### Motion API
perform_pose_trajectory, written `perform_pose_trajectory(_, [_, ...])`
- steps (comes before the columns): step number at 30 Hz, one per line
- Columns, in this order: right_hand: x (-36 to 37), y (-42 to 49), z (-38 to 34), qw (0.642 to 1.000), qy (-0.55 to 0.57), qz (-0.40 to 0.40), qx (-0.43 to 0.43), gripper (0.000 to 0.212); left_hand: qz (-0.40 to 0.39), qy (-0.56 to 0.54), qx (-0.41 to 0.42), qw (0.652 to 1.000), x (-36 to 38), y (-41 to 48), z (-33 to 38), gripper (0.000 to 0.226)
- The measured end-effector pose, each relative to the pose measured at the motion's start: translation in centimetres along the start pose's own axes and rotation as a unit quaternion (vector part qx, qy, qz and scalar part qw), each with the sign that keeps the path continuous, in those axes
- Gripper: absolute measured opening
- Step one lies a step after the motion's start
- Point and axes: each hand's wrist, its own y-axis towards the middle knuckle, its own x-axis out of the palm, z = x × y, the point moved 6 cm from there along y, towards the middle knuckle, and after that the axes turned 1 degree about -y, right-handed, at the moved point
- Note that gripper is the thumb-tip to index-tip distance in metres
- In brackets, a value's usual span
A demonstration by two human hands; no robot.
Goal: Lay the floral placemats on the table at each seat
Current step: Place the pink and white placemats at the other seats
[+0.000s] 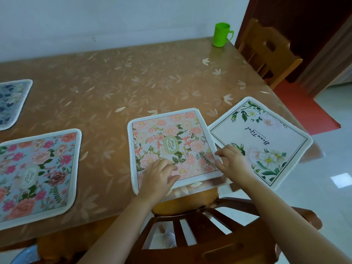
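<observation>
A pink floral placemat (167, 138) lies flat at the table's near edge, in front of a chair. My left hand (160, 176) rests palm down on its near part, fingers spread. My right hand (231, 159) touches that mat's right edge and lies over a white placemat with green leaves (266, 134). The white mat sits rotated at the table's right corner and hangs over the edge. A blue mat with pink roses (40, 168) lies at the near left. A dark blue patterned mat (11, 101) shows at the far left, cut off by the frame.
The table (118, 82) has a brown leaf-print cover. A green plastic mug (221, 35) stands at the far right corner. One wooden chair (190, 225) is tucked in below my arms, another chair (266, 52) stands at the table's right end. White wall behind.
</observation>
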Motion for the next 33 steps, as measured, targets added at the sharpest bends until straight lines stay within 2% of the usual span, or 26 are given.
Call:
perform_pose_trajectory(4, [-3.8,-0.2,1.2,0.999,-0.013,0.036,0.003,0.016,-0.001,-0.022,0.051,0.998,1.8,3.4,3.9,0.021])
perform_pose_trajectory(7, [-6.2,-1.2,3.6,0.999,-0.046,0.026,0.009,0.016,-0.02,-0.046,0.077,0.996,4.5,5.4,7.2,0.017])
perform_pose_trajectory(14, [-9.8,-4.7,12.7,0.995,-0.03,0.006,0.092,0.017,-0.071,-0.127,0.064,0.987,11.0,8.2,14.3,0.017])
perform_pose_trajectory(19, [-10.7,-6.8,17.5,0.993,-0.038,-0.032,0.105,0.018,-0.114,-0.133,0.06,0.983,14.7,10.2,18.3,0.022])
perform_pose_trajectory(24, [-10.4,-7.5,20.8,0.991,-0.048,-0.072,0.099,0.022,-0.151,-0.123,0.022,0.981,17.9,11.6,20.2,0.025])
perform_pose_trajectory(27, [-9.7,-7.4,21.9,0.992,-0.054,-0.086,0.07,0.023,-0.184,-0.121,-0.025,0.975,19.6,12.0,20.2,0.029])
perform_pose_trajectory(33, [-7.7,-5.7,22.7,0.988,-0.065,-0.138,0.002,0.03,-0.204,-0.106,-0.095,0.969,21.1,11.9,19.7,0.033])
